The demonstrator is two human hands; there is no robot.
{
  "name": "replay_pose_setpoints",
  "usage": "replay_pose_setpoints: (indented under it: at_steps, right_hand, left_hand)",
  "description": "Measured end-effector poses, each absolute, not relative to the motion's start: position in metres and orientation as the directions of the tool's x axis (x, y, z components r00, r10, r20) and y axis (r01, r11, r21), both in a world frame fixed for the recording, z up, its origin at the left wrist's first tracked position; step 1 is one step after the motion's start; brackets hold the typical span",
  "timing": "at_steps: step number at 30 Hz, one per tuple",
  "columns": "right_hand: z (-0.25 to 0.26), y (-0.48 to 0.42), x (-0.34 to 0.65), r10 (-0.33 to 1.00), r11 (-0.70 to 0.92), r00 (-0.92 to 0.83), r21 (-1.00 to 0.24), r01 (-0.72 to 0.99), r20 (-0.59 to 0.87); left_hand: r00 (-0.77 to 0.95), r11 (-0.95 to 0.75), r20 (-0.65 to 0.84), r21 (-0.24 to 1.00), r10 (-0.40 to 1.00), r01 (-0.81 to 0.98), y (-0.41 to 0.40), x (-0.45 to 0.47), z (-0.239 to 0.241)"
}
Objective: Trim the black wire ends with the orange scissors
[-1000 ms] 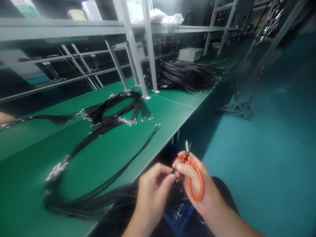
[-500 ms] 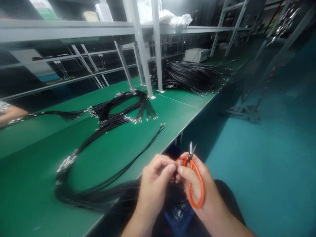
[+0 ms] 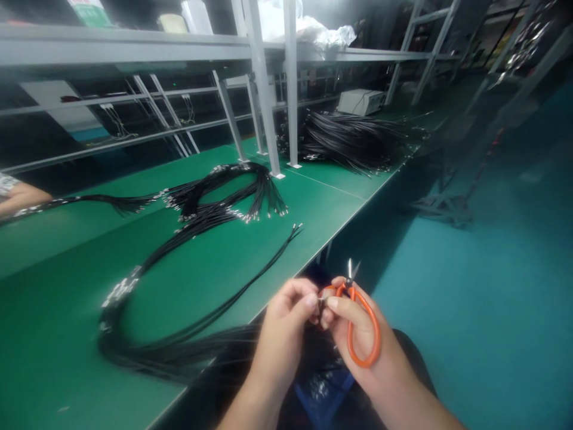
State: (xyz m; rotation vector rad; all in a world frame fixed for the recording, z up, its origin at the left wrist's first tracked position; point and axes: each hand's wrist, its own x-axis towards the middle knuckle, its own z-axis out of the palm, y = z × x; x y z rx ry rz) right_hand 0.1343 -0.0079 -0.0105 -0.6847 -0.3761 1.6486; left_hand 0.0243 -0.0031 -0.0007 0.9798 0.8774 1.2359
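Observation:
Orange-handled scissors (image 3: 364, 334) sit in my right hand (image 3: 358, 316), one loop across the palm, blades parted and pointing away from me. My right thumb and fingertip also pinch near a small pale end. Close against it, my left hand (image 3: 289, 316) is closed in a pinch on what looks like the tip of a black cable; the fingers hide most of it. Beside my left wrist, a bundle of black cables (image 3: 147, 355) curves over the green table (image 3: 188, 292) and drops past its edge. Two cables (image 3: 268, 263) with metal tips lie apart from the bundle.
More black cables (image 3: 215, 194) with pale ends lie looped mid-table; a larger pile (image 3: 349, 140) is farther back. Grey posts (image 3: 264, 89) hold up a shelf (image 3: 134, 51). Another person's arm (image 3: 27, 197) rests at the left. A white box (image 3: 360, 101) stands behind the pile.
My hands have drawn slightly apart at the fingertips, so a small pale end now shows between them. The scissors have shifted a little right with my right hand.

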Motion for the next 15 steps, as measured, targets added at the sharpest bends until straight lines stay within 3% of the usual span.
replay_pose_setpoints:
  at_steps: [2, 4, 7, 9, 11, 13, 15]
  right_hand:
    - [-0.012, -0.007, 0.135, 0.969, -0.206, -0.078, -0.586, -0.784, -0.236]
    - [-0.013, -0.006, 0.135, 0.968, -0.202, -0.069, -0.587, -0.784, -0.242]
    - [-0.012, -0.007, 0.134, 0.969, -0.196, -0.062, -0.587, -0.786, -0.241]
    - [-0.011, -0.007, 0.132, 0.966, -0.199, -0.061, -0.574, -0.794, -0.251]
    - [-0.009, -0.007, 0.131, 0.967, -0.198, -0.064, -0.568, -0.799, -0.247]
    - [-0.006, -0.006, 0.131, 0.973, -0.180, -0.057, -0.573, -0.799, -0.225]
    - [-0.004, -0.005, 0.130, 0.977, -0.163, -0.048, -0.579, -0.799, -0.210]
  left_hand:
    - [0.026, -0.042, 0.047, 0.987, 0.999, -0.154, -0.004, 0.020, 0.000]
    - [-0.080, -0.221, 0.238, 0.959, 0.968, 0.178, -0.006, 0.017, 0.003]
    - [-0.016, -0.404, 0.505, 0.709, 0.863, 0.577, -0.008, 0.015, 0.008]
    - [0.048, -0.448, 0.558, 0.608, 0.828, 0.656, -0.008, 0.013, 0.009]
    - [0.036, -0.445, 0.570, 0.599, 0.821, 0.666, -0.007, 0.011, 0.009]
    - [-0.012, -0.399, 0.522, 0.666, 0.853, 0.630, -0.008, 0.008, 0.008]
    - [0.001, -0.315, 0.370, 0.790, 0.929, 0.526, -0.011, 0.008, 0.009]
